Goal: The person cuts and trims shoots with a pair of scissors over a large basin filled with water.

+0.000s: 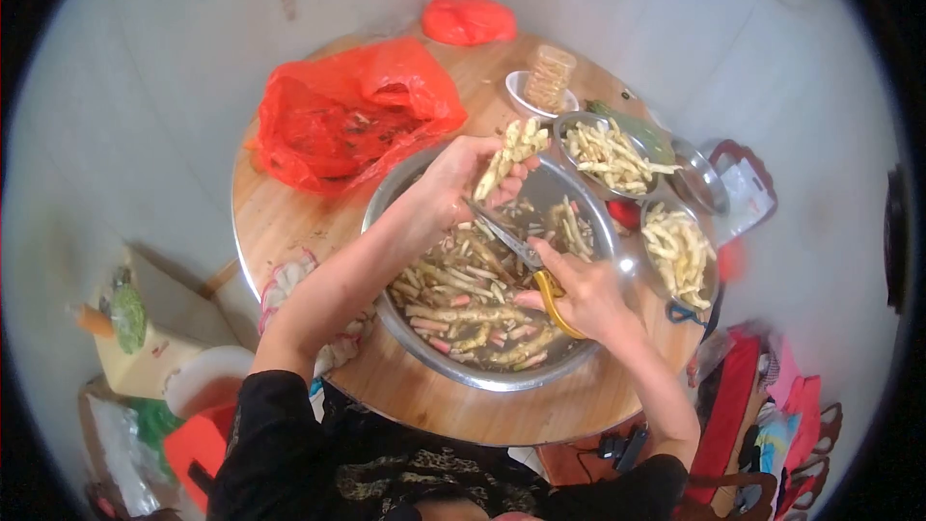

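Observation:
A pale, knobbly root piece (pixel 515 156) is gripped in my left hand (pixel 473 178), above the far part of a large metal basin (pixel 502 383). My right hand (pixel 582 291) is closed round the yellow handles of a pair of scissors (pixel 546 294). The blades point up and left, their tips near the fingers of my left hand. Below both hands, many cut root pieces (pixel 468 314), some with pink ends, lie in water in the basin. Whether the blades touch the root, I cannot tell.
Two metal bowls of pale roots (pixel 610 156) (pixel 679 253) stand right of the basin, near an empty-looking metal bowl (pixel 700 178). An open red plastic bag (pixel 357 116) lies at the back left. A clear container (pixel 550 77) sits on a white dish. The round wooden table (pixel 453 415) has its edge near my body.

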Demonstrator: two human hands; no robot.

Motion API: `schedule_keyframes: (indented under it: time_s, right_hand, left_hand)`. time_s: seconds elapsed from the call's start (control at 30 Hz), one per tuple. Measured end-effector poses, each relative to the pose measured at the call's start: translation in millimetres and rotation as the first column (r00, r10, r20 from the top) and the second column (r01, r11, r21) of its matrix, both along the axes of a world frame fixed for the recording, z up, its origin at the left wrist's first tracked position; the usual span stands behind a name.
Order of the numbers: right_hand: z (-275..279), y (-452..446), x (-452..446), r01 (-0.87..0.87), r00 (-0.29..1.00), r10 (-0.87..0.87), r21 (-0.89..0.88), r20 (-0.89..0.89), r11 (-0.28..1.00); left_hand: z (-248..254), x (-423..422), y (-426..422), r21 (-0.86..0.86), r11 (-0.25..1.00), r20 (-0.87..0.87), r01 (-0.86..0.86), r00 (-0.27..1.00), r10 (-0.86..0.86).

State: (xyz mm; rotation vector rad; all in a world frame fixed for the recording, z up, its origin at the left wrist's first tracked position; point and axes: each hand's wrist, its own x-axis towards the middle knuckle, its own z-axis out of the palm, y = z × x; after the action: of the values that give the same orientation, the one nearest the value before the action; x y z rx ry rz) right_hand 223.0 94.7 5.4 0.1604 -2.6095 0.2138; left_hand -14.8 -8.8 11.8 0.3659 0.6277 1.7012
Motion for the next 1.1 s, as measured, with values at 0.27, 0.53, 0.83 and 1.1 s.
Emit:
schedule_keyframes:
  time_s: [0.27, 0.53, 0.83, 1.1]
  right_hand:
    - [7, 7, -9, -0.010, 0.995, 0.006, -0.038, -0.099, 0.999]
    - [1, 5, -1, 0.012, 0.997, -0.029, -0.205, -0.078, 0.979]
    - [-3, 13, -23, 0.286, 0.948, -0.308, -0.635, 0.079, 0.717]
    - [-1, -4, -6, 0.158, 0.987, -0.141, -0.293, 0.080, 0.943]
  left_hand:
    - [11, 10, -3, -0.066, 0.992, -0.026, -0.104, 0.994, 0.102]
    - [0, -11, -2, 0.108, 0.993, 0.028, 0.041, 0.999, -0.045]
    - [12, 4, -7, 0.199, 0.980, -0.048, -0.028, 0.998, 0.038]
    - [5, -2, -2, 0.015, 0.971, -0.278, -0.239, 0.932, 0.234]
